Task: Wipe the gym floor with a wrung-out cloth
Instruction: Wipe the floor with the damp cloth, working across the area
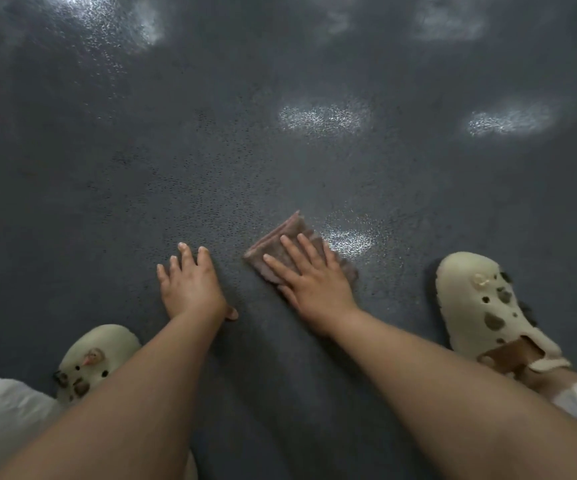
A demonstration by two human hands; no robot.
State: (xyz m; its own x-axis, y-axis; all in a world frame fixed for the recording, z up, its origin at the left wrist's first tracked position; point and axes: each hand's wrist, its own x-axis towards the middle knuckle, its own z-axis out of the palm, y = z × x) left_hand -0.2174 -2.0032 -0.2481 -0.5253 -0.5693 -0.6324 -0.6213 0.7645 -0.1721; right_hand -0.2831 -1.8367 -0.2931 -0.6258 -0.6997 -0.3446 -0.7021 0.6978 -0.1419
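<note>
Right hand [309,282] lies flat on the cloth [285,242], palm down, fingers straight and spread, pressing rather than gripping. The cloth is a folded brownish square on the dark speckled floor [211,150], just right of frame centre, low. It sits under the fingers and front of the palm; one corner pokes out past the fingertips toward 11 o'clock, a frayed edge shows beyond the little-finger side at 3 o'clock, and the thumb side overlaps the cloth's 8 o'clock edge.

Left hand [190,284] is at 9 o'clock from the cloth, near but not touching it, planted flat on bare floor, fingers extended and slightly splayed, holding nothing.

Glossy light patches on the floor at 12 to 2 o'clock, one just beside the cloth at 3 o'clock.

Cream clog [488,306] at 3 o'clock of the right hand; second clog [95,358] at 7 o'clock of the left hand.
</note>
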